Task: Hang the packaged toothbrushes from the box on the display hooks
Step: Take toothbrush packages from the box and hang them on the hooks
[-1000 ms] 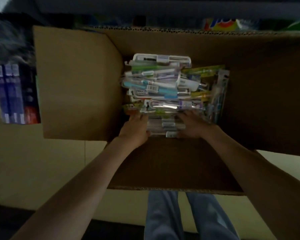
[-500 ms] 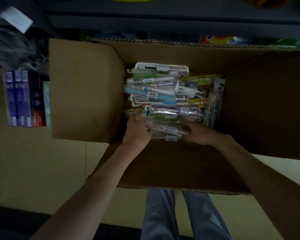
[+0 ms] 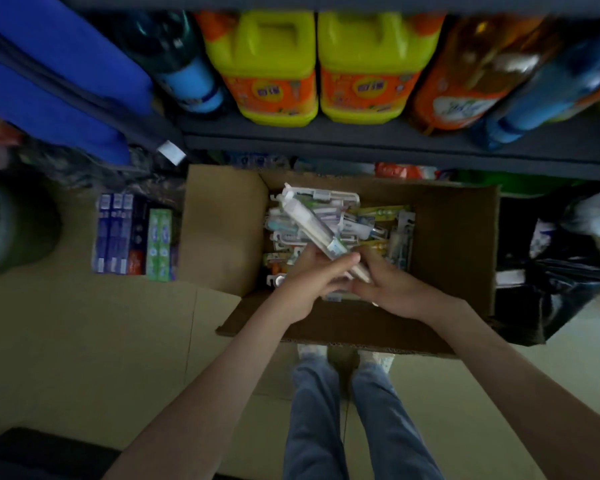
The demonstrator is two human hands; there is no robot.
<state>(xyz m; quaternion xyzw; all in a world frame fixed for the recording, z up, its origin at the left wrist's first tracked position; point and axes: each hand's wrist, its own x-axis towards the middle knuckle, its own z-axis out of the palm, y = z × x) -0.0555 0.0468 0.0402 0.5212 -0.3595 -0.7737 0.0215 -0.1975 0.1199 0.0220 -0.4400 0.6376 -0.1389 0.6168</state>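
Observation:
An open cardboard box (image 3: 454, 237) stands on the floor below the shelves, with a pile of packaged toothbrushes (image 3: 368, 220) in its left part. Above that pile I hold a small stack of clear toothbrush packs (image 3: 309, 225), tilted with its top end up and to the left. My left hand (image 3: 312, 282) grips the stack's lower end from the left. My right hand (image 3: 392, 285) closes on the same end from the right. No display hooks are in view.
A shelf edge (image 3: 361, 140) runs just above the box, carrying yellow detergent jugs (image 3: 316, 67) and bottles. Toothpaste cartons (image 3: 132, 233) lie left of the box flap (image 3: 222, 226). A black bag (image 3: 548, 271) sits to the right. My legs (image 3: 354, 417) are below the box.
Both hands have lifted a stack of packs out of the pile and tilted it up. The view has risen, and the shelf with jugs now shows.

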